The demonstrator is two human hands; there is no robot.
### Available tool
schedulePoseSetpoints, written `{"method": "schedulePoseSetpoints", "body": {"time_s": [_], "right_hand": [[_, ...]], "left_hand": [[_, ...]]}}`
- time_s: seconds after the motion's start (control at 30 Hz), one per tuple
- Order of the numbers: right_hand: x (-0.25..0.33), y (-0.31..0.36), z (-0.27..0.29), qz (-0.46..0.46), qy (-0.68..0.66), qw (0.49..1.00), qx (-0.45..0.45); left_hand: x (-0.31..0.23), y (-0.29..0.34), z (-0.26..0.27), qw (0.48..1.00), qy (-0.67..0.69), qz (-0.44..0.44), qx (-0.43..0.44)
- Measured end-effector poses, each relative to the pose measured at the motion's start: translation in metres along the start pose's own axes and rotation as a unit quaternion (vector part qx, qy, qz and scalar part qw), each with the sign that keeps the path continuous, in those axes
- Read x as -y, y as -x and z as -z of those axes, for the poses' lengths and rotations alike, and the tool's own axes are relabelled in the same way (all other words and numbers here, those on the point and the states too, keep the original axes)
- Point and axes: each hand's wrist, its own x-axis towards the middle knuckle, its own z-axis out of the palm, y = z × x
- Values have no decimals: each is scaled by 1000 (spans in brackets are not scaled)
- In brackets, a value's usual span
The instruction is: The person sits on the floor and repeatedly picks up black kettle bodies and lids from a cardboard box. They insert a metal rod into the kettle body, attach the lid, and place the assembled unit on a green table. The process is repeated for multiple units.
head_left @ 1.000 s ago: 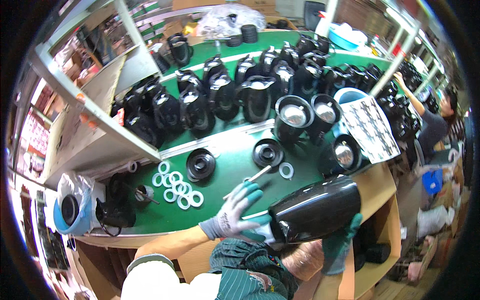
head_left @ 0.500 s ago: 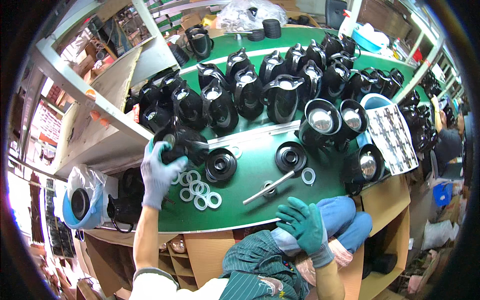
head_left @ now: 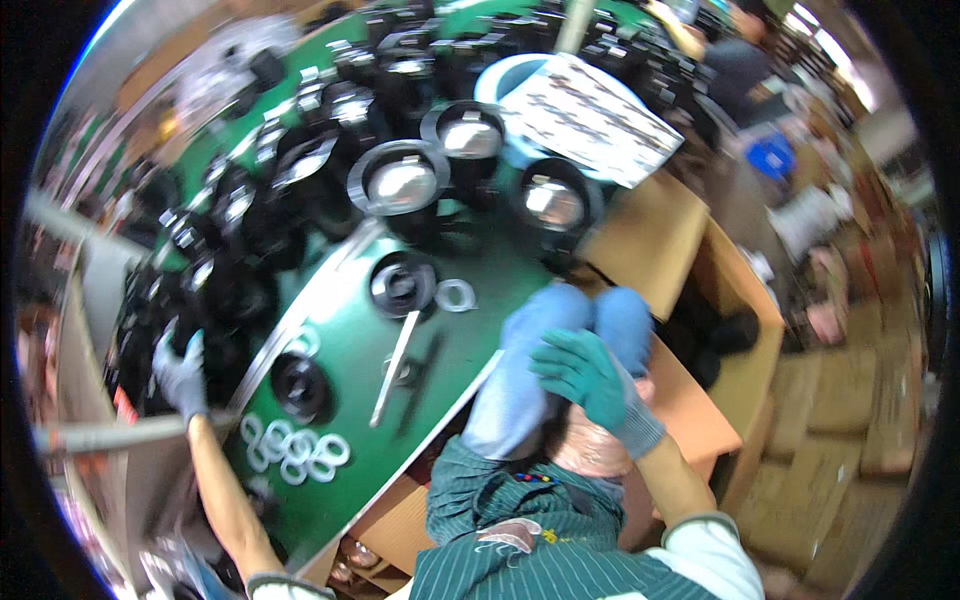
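My left hand (head_left: 182, 378), in a pale grey glove, reaches to the crowded black jugs (head_left: 228, 290) at the left. Its thumb and fingers look apart, though blurred; nothing shows between them. My right hand (head_left: 582, 378), in a green-coated glove, is over my lap with fingers stretched out, empty. Below it shows a shiny pinkish rounded thing (head_left: 588, 442), partly hidden. On the green table, a metal rod (head_left: 394, 372) lies slanted beside a round black part (head_left: 402, 286). Another black round part (head_left: 300, 386) sits nearer my left arm, by several translucent white rings (head_left: 292, 448).
Jugs with silvery insides (head_left: 400, 186) stand upright at the table's right end. Behind them is a light blue tub (head_left: 510, 82) with a patterned sheet (head_left: 600, 115) over it. Open cardboard boxes (head_left: 650, 235) stand at my right. A person (head_left: 740, 70) works farther back.
The view has swung right and blurred. My left hand has moved off the jug at the table's near left and is now by the grouped jugs. My right hand stays over my lap.
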Motion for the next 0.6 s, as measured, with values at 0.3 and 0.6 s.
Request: {"method": "schedulePoseSetpoints", "body": {"time_s": [0.3, 0.6], "right_hand": [[79, -82, 9, 448, 662, 550, -241], [75, -116, 51, 411, 662, 574, -253]], "left_hand": [[56, -20, -26, 976, -205, 69, 16], [-262, 93, -24, 916, 272, -248, 162]]}}
